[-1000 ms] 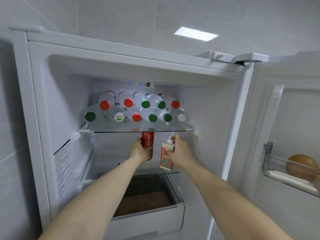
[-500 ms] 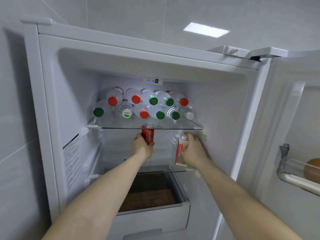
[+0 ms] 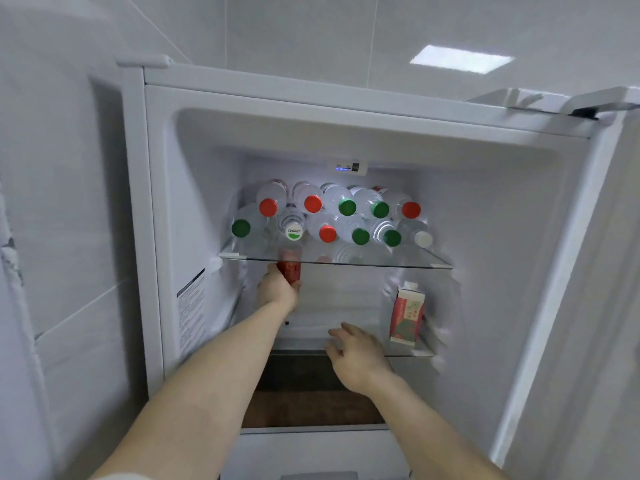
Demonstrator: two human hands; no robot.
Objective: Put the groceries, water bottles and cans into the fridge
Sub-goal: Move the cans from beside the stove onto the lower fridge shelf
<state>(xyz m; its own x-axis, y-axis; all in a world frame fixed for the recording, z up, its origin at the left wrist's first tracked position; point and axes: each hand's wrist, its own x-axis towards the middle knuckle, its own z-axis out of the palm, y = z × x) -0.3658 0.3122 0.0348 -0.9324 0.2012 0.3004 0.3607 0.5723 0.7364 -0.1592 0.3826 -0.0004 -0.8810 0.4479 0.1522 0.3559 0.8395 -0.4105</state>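
Observation:
The white fridge (image 3: 346, 98) stands open in front of me. My left hand (image 3: 277, 291) reaches into the second shelf space and grips a red can (image 3: 290, 271), held just under the upper glass shelf (image 3: 381, 261). A red and white carton (image 3: 406, 312) stands upright at the right end of the lower glass shelf (image 3: 420, 351). My right hand (image 3: 356, 355) hovers in front of that shelf, left of the carton, fingers apart and holding nothing. Several water bottles (image 3: 346, 216) with red, green and white caps lie stacked on the upper shelf.
Below the lower shelf is a drawer (image 3: 311, 396) with a dark brown inside. The fridge door (image 3: 606, 306) hangs open at the right. A tiled wall (image 3: 62, 237) runs close along the left side. The space between can and carton holds nothing.
My right hand has let go of the carton, which now stands at the shelf's right end, and has drawn back towards me. My left hand has carried the can leftwards.

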